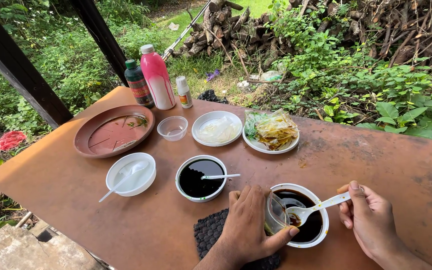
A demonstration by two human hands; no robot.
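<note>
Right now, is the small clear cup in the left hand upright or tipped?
Tipped. The left hand holds the clear cup tilted toward the bowl of dark liquid, beside the spoon.

A rust-brown table (356,160) carries everything, with a white bowl of black liquid (201,178) at its centre. From that bowl, a white bowl with a spoon (131,174) sits at nine o'clock, a round brown tray (114,131) at ten, three bottles (156,77) at eleven, a small clear cup (172,128) and a white plate (217,128) at twelve. A plate of wrapped packets (271,131) lies at one o'clock, a white bowl of dark liquid (302,215) at four and a dark mat (211,232) at six.
</note>
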